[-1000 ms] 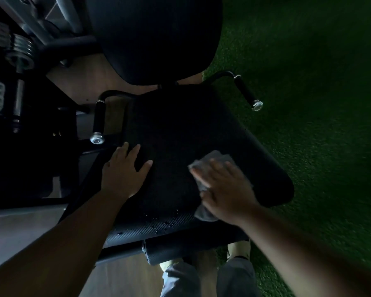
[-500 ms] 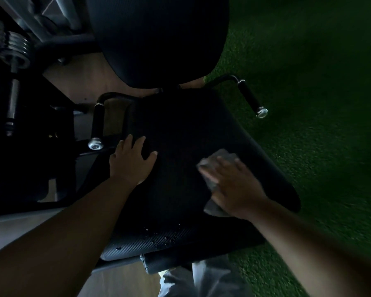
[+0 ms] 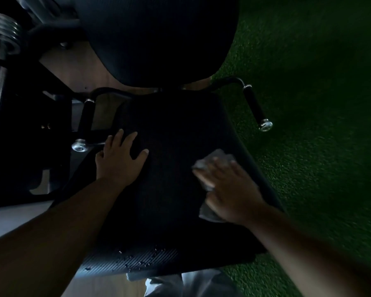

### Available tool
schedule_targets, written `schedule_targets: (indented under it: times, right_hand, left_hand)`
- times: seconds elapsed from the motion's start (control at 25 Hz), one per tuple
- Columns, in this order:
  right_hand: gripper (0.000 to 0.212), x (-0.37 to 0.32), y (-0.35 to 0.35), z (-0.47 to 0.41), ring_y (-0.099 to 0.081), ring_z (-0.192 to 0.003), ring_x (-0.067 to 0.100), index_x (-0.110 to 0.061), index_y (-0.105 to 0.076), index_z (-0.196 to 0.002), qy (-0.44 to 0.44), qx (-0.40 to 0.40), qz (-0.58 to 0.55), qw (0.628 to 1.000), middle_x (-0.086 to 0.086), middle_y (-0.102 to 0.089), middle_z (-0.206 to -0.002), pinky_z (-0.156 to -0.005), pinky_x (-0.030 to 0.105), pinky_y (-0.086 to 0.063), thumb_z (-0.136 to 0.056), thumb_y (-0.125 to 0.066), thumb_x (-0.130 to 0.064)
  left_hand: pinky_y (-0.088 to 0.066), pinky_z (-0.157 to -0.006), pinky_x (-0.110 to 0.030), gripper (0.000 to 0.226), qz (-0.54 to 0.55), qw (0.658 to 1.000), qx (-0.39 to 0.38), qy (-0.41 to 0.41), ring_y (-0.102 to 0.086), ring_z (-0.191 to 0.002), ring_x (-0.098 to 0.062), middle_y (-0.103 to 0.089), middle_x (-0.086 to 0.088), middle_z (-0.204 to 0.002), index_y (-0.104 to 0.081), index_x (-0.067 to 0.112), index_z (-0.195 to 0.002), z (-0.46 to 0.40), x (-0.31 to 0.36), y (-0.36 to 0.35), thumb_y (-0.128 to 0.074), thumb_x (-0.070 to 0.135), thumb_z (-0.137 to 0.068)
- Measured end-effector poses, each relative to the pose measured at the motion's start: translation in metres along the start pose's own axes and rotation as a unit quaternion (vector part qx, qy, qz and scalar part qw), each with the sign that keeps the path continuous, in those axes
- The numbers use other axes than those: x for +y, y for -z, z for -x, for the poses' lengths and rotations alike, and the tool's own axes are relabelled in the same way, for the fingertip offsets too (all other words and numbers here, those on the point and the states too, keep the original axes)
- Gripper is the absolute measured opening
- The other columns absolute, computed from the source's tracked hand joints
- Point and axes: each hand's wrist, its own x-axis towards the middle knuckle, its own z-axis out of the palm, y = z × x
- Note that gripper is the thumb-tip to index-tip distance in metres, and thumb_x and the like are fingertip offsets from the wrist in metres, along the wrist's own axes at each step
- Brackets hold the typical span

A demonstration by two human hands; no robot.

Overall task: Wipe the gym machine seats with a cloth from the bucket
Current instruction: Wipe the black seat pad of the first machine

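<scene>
Your right hand (image 3: 234, 189) lies flat on the grey cloth (image 3: 210, 168), fingers straight and spread, pressing it down onto the right half of the black seat (image 3: 169, 189); the grip here is open, a flat press rather than a clench, and the cloth shows beyond your fingertips and again under the heel of the palm. Your left hand (image 3: 118, 159) rests on the seat's left edge, fingers straight and fanned, thumb out toward the middle, holding nothing. Small wet drops (image 3: 137, 260) sit on the ribbed front edge of the seat near you. Above the seat stands the dark backrest (image 3: 159, 39). A black handle with a chrome cap (image 3: 84, 125) lies just beside your left hand, and a matching handle (image 3: 256, 108) sticks out on the right over the green turf (image 3: 319, 125). Weight plates (image 3: 2, 33) show dimly at the upper left.
</scene>
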Motion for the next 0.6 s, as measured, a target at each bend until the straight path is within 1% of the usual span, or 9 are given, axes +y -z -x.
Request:
schedule_targets:
  times: [0.04, 0.12, 0.2, 0.24, 0.28, 0.36, 0.48, 0.52, 0.6]
  right_hand:
    - [0.072, 0.021, 0.004, 0.002, -0.021, -0.151, 0.024, -0.037, -0.028, -0.154, -0.037, 0.003, 0.009, 0.999, -0.004, -0.032, -0.161, -0.118, 0.053, -0.018, -0.082, -0.028, -0.044]
    - [0.074, 0.042, 0.015, -0.018, -0.008, -0.153, 0.024, -0.037, -0.015, -0.156, -0.127, -0.012, -0.008, 0.992, -0.005, -0.016, -0.166, -0.119, 0.055, -0.014, -0.084, -0.023, -0.046]
    - [0.069, 0.027, 0.015, -0.059, 0.003, -0.153, 0.025, -0.036, -0.007, -0.157, -0.201, -0.014, -0.038, 0.979, -0.004, -0.001, -0.168, -0.119, 0.058, -0.005, -0.091, -0.025, -0.047]
    - [0.068, 0.008, 0.014, -0.078, 0.006, -0.153, 0.025, -0.036, -0.006, -0.157, -0.209, -0.02, -0.049, 0.976, -0.003, 0.003, -0.168, -0.118, 0.058, 0.0, -0.094, -0.026, -0.047]
    - [0.067, -0.012, 0.011, -0.09, 0.007, -0.153, 0.026, -0.036, -0.005, -0.158, -0.191, -0.021, -0.051, 0.98, -0.003, 0.005, -0.168, -0.118, 0.058, 0.003, -0.095, -0.026, -0.047]
    - [0.067, -0.041, 0.002, -0.084, 0.005, -0.153, 0.025, -0.038, -0.008, -0.156, -0.09, -0.024, -0.045, 0.995, -0.003, 0.0, -0.168, -0.118, 0.056, 0.004, -0.092, -0.023, -0.047]
    - [0.069, -0.02, 0.0, -0.037, -0.013, -0.152, 0.023, -0.038, -0.024, -0.153, 0.032, -0.015, -0.026, 0.999, -0.003, -0.024, -0.164, -0.119, 0.05, -0.01, -0.085, -0.027, -0.045]
    - [0.07, -0.001, 0.003, -0.027, -0.017, -0.151, 0.023, -0.037, -0.027, -0.153, 0.024, -0.006, -0.009, 1.0, -0.003, -0.029, -0.162, -0.119, 0.05, -0.014, -0.084, -0.028, -0.044]
    - [0.071, 0.033, 0.011, -0.028, -0.015, -0.151, 0.022, -0.035, -0.023, -0.154, -0.068, 0.002, 0.013, 0.998, -0.003, -0.028, -0.162, -0.119, 0.052, -0.016, -0.083, -0.026, -0.044]
  left_hand:
    - [-0.022, -0.113, -0.058, 0.079, -0.002, 1.0, 0.003, 0.001, -0.009, -0.151, -0.025, -0.013, 0.005, -0.166, -0.023, 0.044, -0.15, 0.001, 0.001, 0.0, -0.026, 0.079, -0.08]
    - [-0.022, -0.112, -0.058, 0.077, -0.005, 1.0, 0.006, 0.003, -0.009, -0.151, -0.024, -0.012, 0.004, -0.166, -0.023, 0.043, -0.151, 0.002, 0.003, 0.0, -0.026, 0.078, -0.082]
    - [-0.022, -0.111, -0.059, 0.075, -0.003, 1.0, 0.001, 0.004, -0.007, -0.151, -0.023, -0.01, 0.005, -0.166, -0.021, 0.045, -0.151, 0.002, 0.003, 0.0, -0.028, 0.076, -0.084]
    - [-0.021, -0.111, -0.06, 0.074, 0.0, 1.0, -0.001, 0.006, -0.006, -0.151, -0.023, -0.009, 0.006, -0.166, -0.02, 0.045, -0.151, 0.002, 0.003, 0.0, -0.03, 0.076, -0.084]
    - [-0.02, -0.112, -0.06, 0.073, 0.002, 1.0, -0.002, 0.007, -0.005, -0.152, -0.022, -0.009, 0.006, -0.166, -0.02, 0.046, -0.151, 0.002, 0.003, 0.0, -0.031, 0.075, -0.085]
    - [-0.02, -0.112, -0.059, 0.071, 0.005, 1.0, 0.0, 0.004, -0.005, -0.151, -0.022, -0.009, 0.007, -0.166, -0.021, 0.046, -0.15, 0.002, 0.002, 0.001, -0.033, 0.074, -0.086]
    - [-0.018, -0.113, -0.057, 0.072, 0.013, 1.0, 0.002, -0.001, -0.005, -0.151, -0.022, -0.009, 0.007, -0.166, -0.022, 0.046, -0.15, 0.003, 0.002, 0.001, -0.033, 0.075, -0.085]
    - [-0.018, -0.113, -0.057, 0.072, 0.013, 1.0, 0.002, -0.003, -0.005, -0.151, -0.022, -0.009, 0.006, -0.166, -0.022, 0.045, -0.15, 0.003, 0.002, 0.0, -0.031, 0.075, -0.085]
    - [-0.019, -0.113, -0.057, 0.073, 0.011, 1.0, 0.005, -0.004, -0.006, -0.151, -0.023, -0.01, 0.005, -0.166, -0.021, 0.045, -0.15, 0.002, 0.001, -0.001, -0.029, 0.076, -0.084]
